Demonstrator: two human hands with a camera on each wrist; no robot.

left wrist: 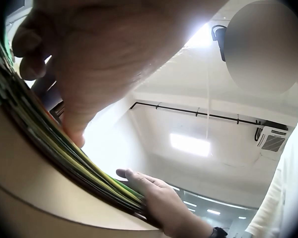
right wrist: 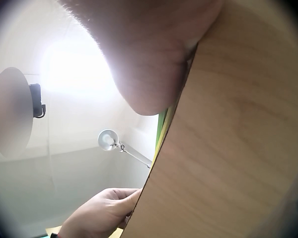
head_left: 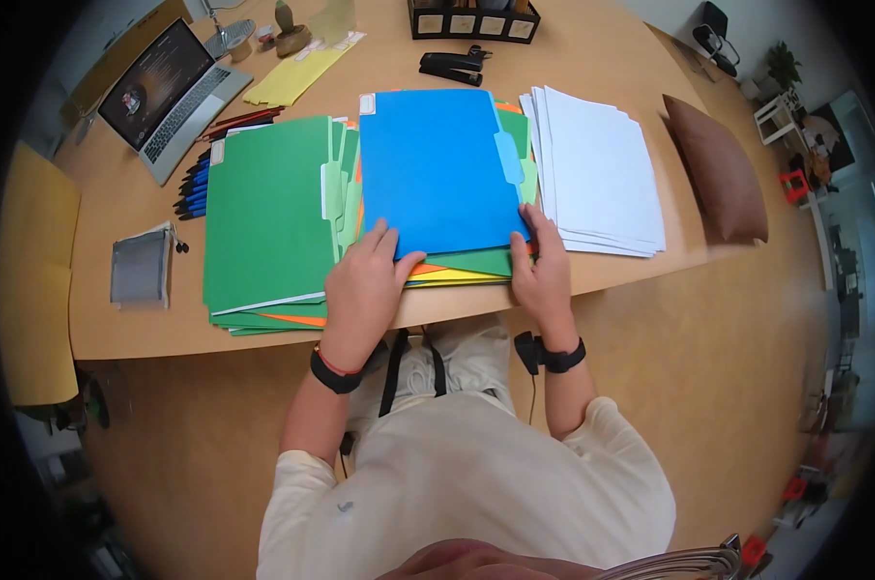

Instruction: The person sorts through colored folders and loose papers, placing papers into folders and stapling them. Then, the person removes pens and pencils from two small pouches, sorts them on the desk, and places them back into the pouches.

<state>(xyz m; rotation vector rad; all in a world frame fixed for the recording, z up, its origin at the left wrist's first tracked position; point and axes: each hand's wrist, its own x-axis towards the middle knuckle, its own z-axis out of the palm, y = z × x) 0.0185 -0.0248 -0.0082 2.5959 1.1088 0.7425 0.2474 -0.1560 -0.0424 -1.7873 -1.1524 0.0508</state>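
Note:
A blue file folder with a side tab lies on top of a stack of coloured folders on the desk. At its lower left corner my left hand touches it, fingers along the left side and thumb by the front edge. My right hand rests at the lower right corner, fingers fairly straight along the side. Green, orange and yellow folders stick out below the blue one. Left of this stack is a second one topped by a green folder. In the left wrist view, the layered folder edges run beneath both hands.
White paper sheets are piled on the right, with a brown cushion beyond. A laptop, blue pens and a grey pouch are at left. A stapler and a black organizer stand at the back.

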